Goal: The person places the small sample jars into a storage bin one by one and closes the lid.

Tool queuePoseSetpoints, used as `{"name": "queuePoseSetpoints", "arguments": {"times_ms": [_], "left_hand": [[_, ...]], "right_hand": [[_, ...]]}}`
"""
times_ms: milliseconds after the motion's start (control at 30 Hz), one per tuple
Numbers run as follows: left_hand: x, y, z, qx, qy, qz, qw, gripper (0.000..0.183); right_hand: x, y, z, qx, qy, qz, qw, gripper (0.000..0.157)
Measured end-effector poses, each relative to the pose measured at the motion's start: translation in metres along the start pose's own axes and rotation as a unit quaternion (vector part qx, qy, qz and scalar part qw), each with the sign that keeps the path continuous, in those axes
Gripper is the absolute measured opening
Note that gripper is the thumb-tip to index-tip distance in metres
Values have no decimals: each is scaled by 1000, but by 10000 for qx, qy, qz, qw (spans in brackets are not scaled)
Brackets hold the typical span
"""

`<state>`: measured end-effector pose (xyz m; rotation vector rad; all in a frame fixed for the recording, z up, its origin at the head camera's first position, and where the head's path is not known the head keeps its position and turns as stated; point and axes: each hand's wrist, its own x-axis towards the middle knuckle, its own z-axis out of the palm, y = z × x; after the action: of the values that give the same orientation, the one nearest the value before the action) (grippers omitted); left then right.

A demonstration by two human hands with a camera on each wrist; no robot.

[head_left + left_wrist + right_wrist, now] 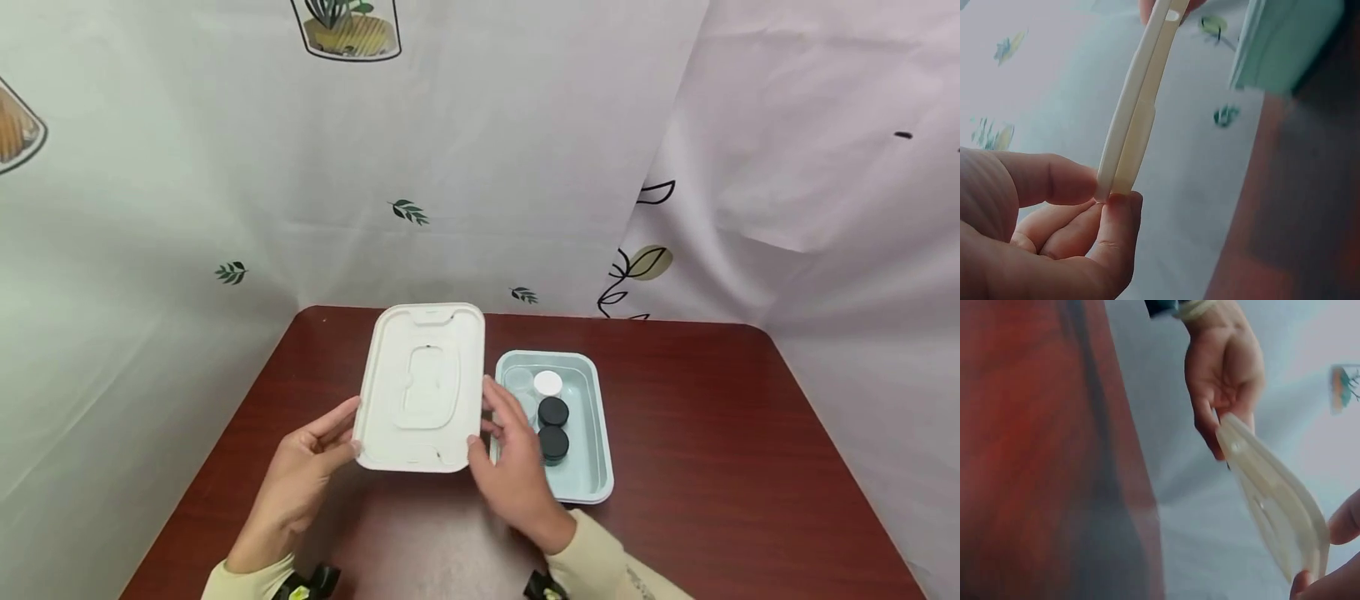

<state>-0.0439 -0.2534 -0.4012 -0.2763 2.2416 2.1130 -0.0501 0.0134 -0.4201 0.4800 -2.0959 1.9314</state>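
Observation:
A white rectangular lid (422, 387) is held above the dark red table, tilted up toward me. My left hand (315, 454) pinches its left edge between thumb and fingers; in the left wrist view the lid (1138, 100) shows edge-on, pinched by that hand (1088, 200). My right hand (504, 446) grips the lid's right edge. The right wrist view shows the lid (1272, 506) from the side, with my left hand (1222, 394) at its far end. A pale blue container (585, 467) sits just right of the lid, holding two black caps (553, 427), a white cap (547, 382) and clear jars.
The dark red table (712, 433) is walled by white curtains printed with leaves at the back and on both sides. Bare tabletop lies to the right of the container and along the front edge.

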Motion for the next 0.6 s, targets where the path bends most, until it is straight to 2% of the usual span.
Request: {"name": "queuePoseSetpoints", "arguments": {"times_ms": [267,367,533,600], "left_hand": [[2,17,37,-31,-406,81,9991,65],[2,21,50,-72,-547,172,9983,66],[3,23,70,-201,-682,561,9959,71],[3,24,77,-217,-669,795,9943,72]], "right_hand": [[30,-14,-61,-218,-26,114,9997,68],[41,-20,-83,-335,-13,331,9989,67],[55,-29,-114,-438,-70,930,9947,62],[59,-33,-123,-536,-77,1036,9931,57]]}}
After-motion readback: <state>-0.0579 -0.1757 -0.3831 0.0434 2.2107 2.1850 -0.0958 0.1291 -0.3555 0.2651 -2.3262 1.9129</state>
